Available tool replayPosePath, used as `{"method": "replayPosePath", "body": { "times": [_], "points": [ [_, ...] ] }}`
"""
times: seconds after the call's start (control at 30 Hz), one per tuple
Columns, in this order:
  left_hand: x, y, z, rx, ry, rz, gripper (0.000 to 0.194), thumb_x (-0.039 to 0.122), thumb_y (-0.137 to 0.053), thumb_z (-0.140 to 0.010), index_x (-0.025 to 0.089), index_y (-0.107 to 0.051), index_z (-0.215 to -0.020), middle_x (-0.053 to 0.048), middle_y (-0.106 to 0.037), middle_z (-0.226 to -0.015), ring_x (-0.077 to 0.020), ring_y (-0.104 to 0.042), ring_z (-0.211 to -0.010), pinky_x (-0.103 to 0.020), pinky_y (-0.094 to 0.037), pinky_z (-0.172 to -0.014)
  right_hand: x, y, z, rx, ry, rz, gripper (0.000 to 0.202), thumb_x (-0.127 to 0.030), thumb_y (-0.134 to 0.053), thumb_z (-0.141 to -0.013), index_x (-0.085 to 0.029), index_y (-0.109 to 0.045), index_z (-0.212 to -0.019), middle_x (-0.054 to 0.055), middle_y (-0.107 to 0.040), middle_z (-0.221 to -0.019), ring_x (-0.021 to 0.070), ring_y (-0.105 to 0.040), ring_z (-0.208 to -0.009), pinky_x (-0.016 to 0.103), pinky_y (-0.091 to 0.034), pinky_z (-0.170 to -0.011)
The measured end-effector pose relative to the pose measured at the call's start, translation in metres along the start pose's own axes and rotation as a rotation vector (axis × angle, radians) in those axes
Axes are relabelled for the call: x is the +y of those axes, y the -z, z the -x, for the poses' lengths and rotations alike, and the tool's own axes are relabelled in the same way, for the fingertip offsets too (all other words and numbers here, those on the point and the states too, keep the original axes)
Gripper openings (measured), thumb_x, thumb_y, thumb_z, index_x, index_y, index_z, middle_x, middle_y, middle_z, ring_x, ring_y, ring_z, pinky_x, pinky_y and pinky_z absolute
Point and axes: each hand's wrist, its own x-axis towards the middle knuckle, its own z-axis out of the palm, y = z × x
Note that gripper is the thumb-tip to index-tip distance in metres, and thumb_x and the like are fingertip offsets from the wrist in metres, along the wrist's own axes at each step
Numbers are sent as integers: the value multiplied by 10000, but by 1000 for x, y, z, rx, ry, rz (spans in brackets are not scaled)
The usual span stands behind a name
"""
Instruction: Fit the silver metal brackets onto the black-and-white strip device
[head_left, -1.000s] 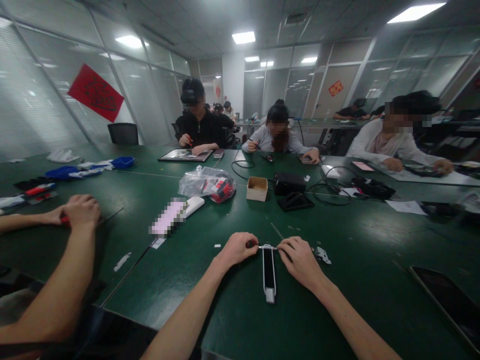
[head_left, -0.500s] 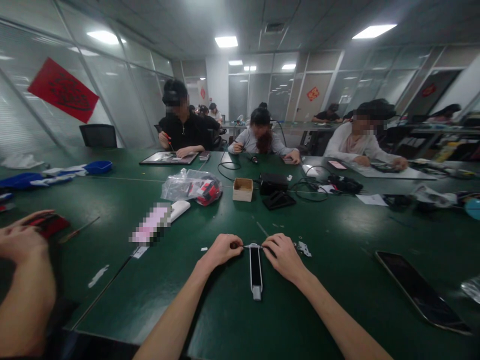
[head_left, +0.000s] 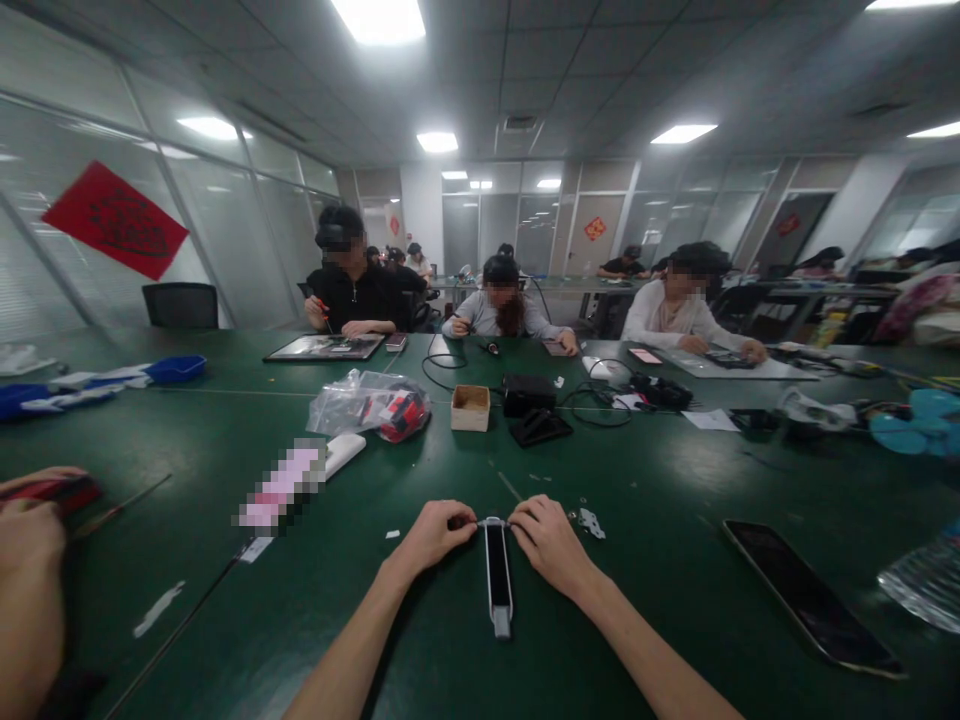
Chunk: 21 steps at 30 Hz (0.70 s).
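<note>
A narrow white-framed device point(head_left: 498, 578) with a long dark face lies on the green table in front of me, its grey end pointing toward me. My left hand point(head_left: 442, 530) is at its far left corner, thumb and fingers pinched on a small thin part that sticks out from the far end. On the other side, my right hand point(head_left: 546, 538) has its fingers bent and pressed together at the far right corner; what they grip is too small to make out. A thin strip point(head_left: 510, 487) lies just beyond the hands, and small metal pieces point(head_left: 591, 523) lie right of them.
A dark phone point(head_left: 814, 600) lies at the right, near a clear plastic bottle point(head_left: 922, 580). Farther back are a small box point(head_left: 470, 409), a plastic bag point(head_left: 371, 405) and black cables. Another person's hands point(head_left: 30, 560) hold a red object at the left. Several people sit opposite.
The view has tilted up and turned slightly right, so the table contents sit lower and more to the left. Both my hands keep their places at the device's far end.
</note>
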Motion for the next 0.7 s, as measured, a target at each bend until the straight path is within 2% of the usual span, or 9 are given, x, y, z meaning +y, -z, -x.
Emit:
{"method": "replayPosePath", "body": {
  "times": [0.33, 0.7],
  "points": [
    [4, -1, -1, -2, -18, -6, 152, 241, -578, -837, 179, -708, -886, -16, -702, -859, -134, -606, -755, -212, -437, -732, 1, 0, 2, 7, 43, 9, 167, -143, -496, -880, -183, -654, -918, 65, -634, -926, 190, -550, -896, 323, -447, -757],
    [10, -1, -2, -18, -15, -16, 188, 273, -554, -861, 182, -712, -911, -27, -709, -863, -136, -613, -743, -212, -448, -712, 1, 1, 3, 18, 71, -4, 237, -153, -429, -899, -189, -661, -934, 79, -643, -930, 206, -565, -880, 351, -464, -745]
  ]
}}
